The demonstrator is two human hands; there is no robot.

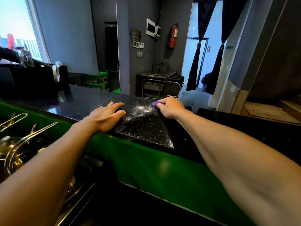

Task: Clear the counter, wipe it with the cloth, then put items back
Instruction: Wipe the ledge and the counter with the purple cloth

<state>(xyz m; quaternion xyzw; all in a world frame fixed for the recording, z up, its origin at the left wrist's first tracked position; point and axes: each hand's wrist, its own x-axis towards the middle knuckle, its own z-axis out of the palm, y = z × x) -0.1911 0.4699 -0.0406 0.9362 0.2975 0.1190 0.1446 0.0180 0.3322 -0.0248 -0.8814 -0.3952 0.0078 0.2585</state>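
Wall plaque [136, 36] and green door sign [229, 47], lettering too blurred to read

1. The room is dim; daylight enters through the window [17, 26] at left and the bright doorway [210, 46].
2. Glare glints on the dark counter [91, 101].
3. Wide-angle distortion bends the edges; the forearms look oversized.

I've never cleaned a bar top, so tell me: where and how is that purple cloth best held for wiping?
From above, with the palm pressing it down. The purple cloth lies flat on the black counter, offering no edge to pinch; the right hand covers it that way, beside the white powder.
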